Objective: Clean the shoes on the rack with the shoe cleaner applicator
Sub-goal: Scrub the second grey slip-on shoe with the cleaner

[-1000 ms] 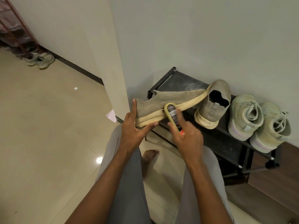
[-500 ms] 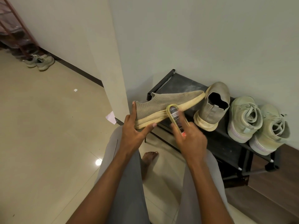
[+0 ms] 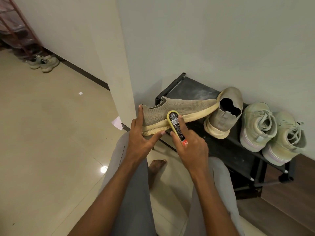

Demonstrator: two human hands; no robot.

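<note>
nearby, 3 shoes (image 3: 255,125) crowd the rack (image 3: 187,89); each hand grips: shoe (image 3: 179,108), applicator (image 3: 175,124).

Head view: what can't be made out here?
- Applicator pad face: turned against the knit shoe, hidden by its own body.
- Applicator label text: too small.
- Held shoe's heel: covered by the left hand.
- Rack lower shelves: hidden under the top shelf.
- Right hand fingers: partly behind the applicator.

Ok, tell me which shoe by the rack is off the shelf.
The tan knit slip-on, held sideways in the left hand. Its mate and both pale lace-up sneakers stand on the rack.
</note>
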